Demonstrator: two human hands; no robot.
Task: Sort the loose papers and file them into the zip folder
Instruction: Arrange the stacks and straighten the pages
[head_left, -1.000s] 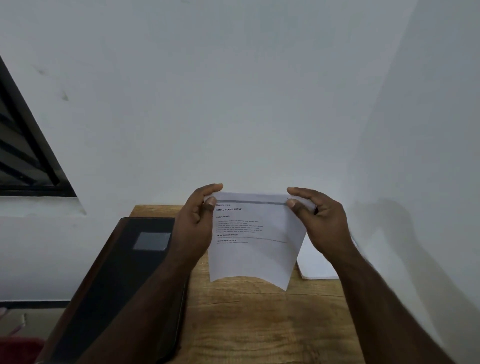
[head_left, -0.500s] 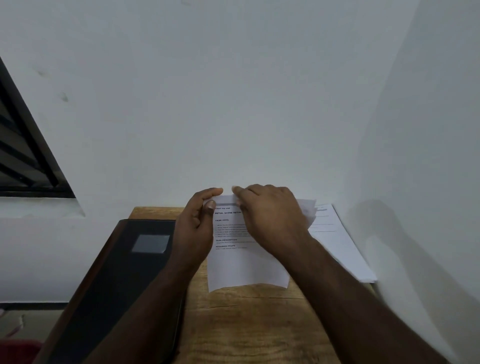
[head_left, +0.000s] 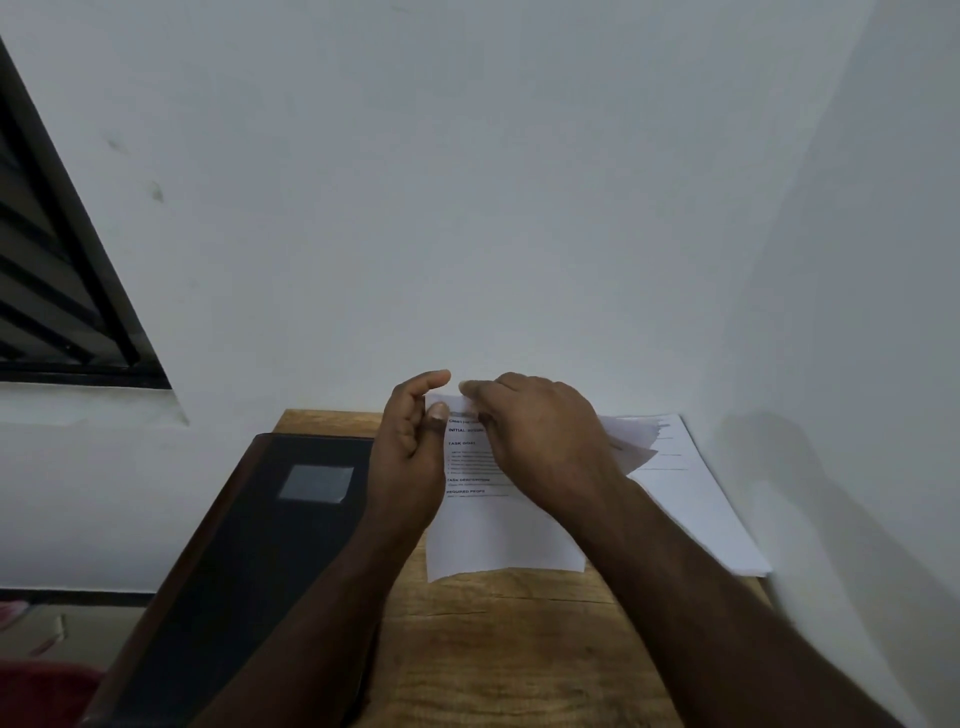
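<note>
Printed sheet held above wooden table, near far edge; long axis runs away from person, heading end toward wall. Readable headings: "INITIAL", "TASK GOAL", "TASK DESCRIPTION", "REQUIRED PROPS"; small print too blurred. Left hand pinches sheet's top left corner, thumb on front. Right hand curls over top edge; grip on it cannot be made out. Paper stack lies flat at table's right edge. Dark zip folder flat along left edge, grey label blank.

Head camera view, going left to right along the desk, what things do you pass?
Black zip folder → left hand → held printed sheet → right hand → stack of papers lying at the desk's right edge.
</note>
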